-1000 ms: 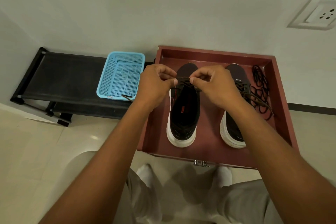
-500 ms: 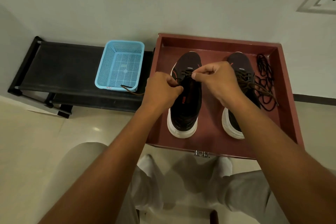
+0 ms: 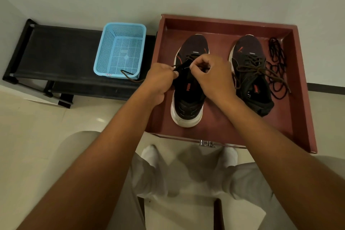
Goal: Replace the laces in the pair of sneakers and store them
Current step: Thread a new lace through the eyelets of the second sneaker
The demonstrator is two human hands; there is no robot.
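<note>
Two dark sneakers with white soles stand in a red-brown wooden tray (image 3: 302,110). Over the left sneaker (image 3: 188,99), my left hand (image 3: 160,80) and my right hand (image 3: 212,74) each pinch the brown lace (image 3: 188,57) at the shoe's tongue. One end of that lace trails left to the blue basket. The right sneaker (image 3: 250,65) carries a brown lace that lies loose across its top. A heap of black laces (image 3: 278,69) lies at the tray's right wall.
A light blue plastic basket (image 3: 119,50) sits on a low black rack (image 3: 56,52) left of the tray, against a white wall. My legs and white socks (image 3: 149,155) are below the tray on the pale tiled floor.
Both hands have drawn a little toward me along the left sneaker, uncovering its toe. The camera has tilted, so the scene sits lower and to the right.
</note>
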